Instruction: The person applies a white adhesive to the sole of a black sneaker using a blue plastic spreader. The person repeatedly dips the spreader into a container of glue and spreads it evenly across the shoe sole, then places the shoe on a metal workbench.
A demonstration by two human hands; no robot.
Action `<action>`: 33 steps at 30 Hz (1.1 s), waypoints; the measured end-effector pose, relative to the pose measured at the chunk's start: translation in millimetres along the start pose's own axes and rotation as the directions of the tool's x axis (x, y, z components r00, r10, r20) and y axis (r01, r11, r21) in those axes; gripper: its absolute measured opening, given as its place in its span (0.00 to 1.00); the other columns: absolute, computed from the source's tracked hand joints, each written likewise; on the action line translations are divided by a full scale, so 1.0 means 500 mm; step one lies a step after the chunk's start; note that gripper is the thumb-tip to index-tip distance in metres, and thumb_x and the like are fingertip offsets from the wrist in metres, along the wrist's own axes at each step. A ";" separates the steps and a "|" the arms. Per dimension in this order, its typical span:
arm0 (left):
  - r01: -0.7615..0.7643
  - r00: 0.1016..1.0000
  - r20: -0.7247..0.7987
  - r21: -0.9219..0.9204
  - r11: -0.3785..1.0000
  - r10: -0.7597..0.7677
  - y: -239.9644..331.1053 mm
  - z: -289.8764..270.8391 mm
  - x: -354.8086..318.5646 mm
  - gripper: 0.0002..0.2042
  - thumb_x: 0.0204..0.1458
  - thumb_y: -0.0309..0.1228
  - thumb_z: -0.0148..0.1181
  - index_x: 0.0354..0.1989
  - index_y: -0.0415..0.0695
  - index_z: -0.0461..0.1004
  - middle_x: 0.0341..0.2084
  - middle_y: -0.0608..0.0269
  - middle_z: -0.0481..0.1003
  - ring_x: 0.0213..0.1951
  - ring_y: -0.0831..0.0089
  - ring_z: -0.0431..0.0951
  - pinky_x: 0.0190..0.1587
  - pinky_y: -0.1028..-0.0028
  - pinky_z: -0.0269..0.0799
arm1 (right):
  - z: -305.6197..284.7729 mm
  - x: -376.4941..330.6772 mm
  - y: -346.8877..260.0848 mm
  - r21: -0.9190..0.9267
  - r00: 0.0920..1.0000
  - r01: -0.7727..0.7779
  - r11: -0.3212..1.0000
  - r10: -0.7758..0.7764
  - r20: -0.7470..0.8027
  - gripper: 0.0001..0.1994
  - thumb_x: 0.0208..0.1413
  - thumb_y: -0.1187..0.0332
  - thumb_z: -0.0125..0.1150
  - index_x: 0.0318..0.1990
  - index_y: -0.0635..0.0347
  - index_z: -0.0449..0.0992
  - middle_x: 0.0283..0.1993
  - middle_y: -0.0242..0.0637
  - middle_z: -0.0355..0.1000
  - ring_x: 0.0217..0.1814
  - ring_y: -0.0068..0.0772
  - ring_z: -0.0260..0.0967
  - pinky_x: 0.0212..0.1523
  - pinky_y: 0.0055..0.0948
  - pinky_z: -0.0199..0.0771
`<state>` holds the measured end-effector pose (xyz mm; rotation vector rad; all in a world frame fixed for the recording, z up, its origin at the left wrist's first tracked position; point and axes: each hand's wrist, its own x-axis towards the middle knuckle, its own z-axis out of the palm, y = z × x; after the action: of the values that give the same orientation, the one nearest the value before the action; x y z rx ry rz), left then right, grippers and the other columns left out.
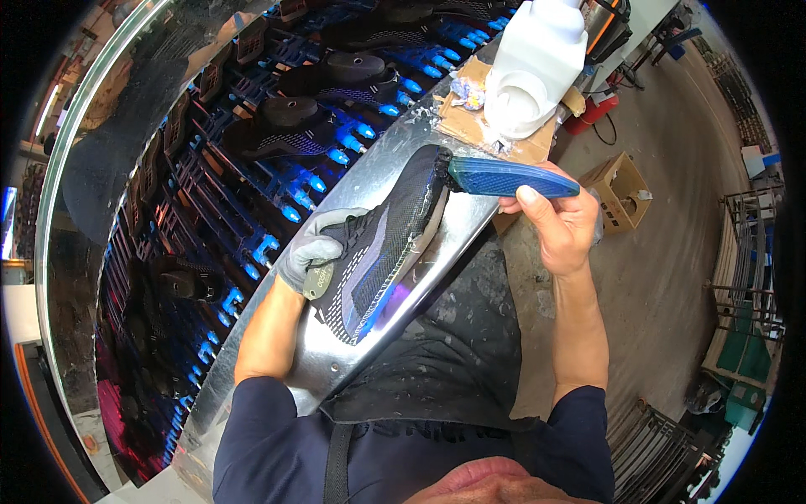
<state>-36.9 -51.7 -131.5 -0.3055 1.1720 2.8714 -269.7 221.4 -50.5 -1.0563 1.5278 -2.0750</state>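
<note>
Gloved left hand (312,252) half hidden behind black shoe (382,244)

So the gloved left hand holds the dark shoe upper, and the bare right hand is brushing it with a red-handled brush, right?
Not quite: the brush handle is blue, not red. The head view shows the gloved left hand holding the dark shoe upper, while the bare right hand holds the blue-handled brush with its bristles at the shoe's end.

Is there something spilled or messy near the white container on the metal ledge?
Yes. The cardboard sheet under the white container is torn and smeared with whitish dried residue. The shoe upper in the gloved left hand and the blue brush in the right hand look intact.
</note>
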 end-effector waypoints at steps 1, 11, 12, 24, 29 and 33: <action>0.000 1.000 -0.020 0.033 0.999 0.000 0.000 -0.001 0.000 0.39 0.39 0.29 0.69 0.62 0.21 0.68 0.54 0.36 0.78 0.51 0.56 0.85 0.60 0.62 0.80 | -0.002 -0.001 -0.003 -0.031 0.999 0.022 0.999 -0.022 0.026 0.08 0.64 0.75 0.63 0.45 0.75 0.80 0.41 0.45 0.79 0.40 0.31 0.79 0.42 0.27 0.82; 0.023 0.999 0.030 -0.006 1.000 -0.023 0.009 -0.001 0.002 0.37 0.40 0.23 0.63 0.65 0.22 0.66 0.55 0.36 0.77 0.52 0.55 0.84 0.61 0.61 0.80 | 0.032 -0.058 -0.023 -0.239 0.971 0.236 0.942 -0.218 0.102 0.07 0.60 0.80 0.67 0.44 0.75 0.80 0.41 0.47 0.78 0.38 0.31 0.76 0.38 0.27 0.77; 0.018 1.000 0.022 -0.035 0.999 -0.018 0.009 0.002 0.002 0.36 0.41 0.23 0.64 0.64 0.22 0.66 0.55 0.36 0.77 0.52 0.55 0.84 0.60 0.60 0.80 | 0.033 -0.065 -0.028 -0.275 0.964 0.260 0.926 -0.235 0.121 0.08 0.59 0.80 0.67 0.44 0.75 0.80 0.41 0.47 0.79 0.38 0.31 0.76 0.38 0.27 0.76; -0.028 0.999 0.017 -0.027 0.999 0.028 0.001 0.009 0.014 0.36 0.45 0.27 0.68 0.65 0.24 0.67 0.57 0.38 0.77 0.53 0.54 0.83 0.61 0.59 0.79 | 0.068 -0.086 -0.085 -0.422 0.922 0.383 0.822 -0.312 0.229 0.09 0.54 0.79 0.71 0.42 0.72 0.81 0.36 0.47 0.79 0.32 0.37 0.80 0.33 0.30 0.79; -0.032 0.999 -0.033 0.018 0.999 0.033 0.002 0.015 0.017 0.34 0.46 0.26 0.65 0.65 0.26 0.68 0.56 0.40 0.78 0.53 0.57 0.83 0.61 0.61 0.79 | 0.052 -0.091 0.001 0.266 0.988 0.033 0.963 0.009 -0.155 0.08 0.66 0.75 0.62 0.48 0.72 0.80 0.44 0.46 0.80 0.43 0.35 0.81 0.48 0.31 0.83; -0.034 0.999 0.021 0.004 0.999 0.034 0.002 0.003 0.020 0.33 0.49 0.28 0.63 0.66 0.27 0.67 0.58 0.39 0.77 0.56 0.55 0.82 0.63 0.59 0.77 | 0.097 -0.121 0.077 0.176 0.966 0.003 0.984 0.042 -0.254 0.13 0.65 0.75 0.64 0.54 0.74 0.77 0.45 0.44 0.79 0.44 0.33 0.80 0.48 0.33 0.85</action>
<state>-47.3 -52.0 -131.5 -0.2577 1.1912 2.8934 -199.7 215.9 -101.1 -0.7288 1.4268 -2.3567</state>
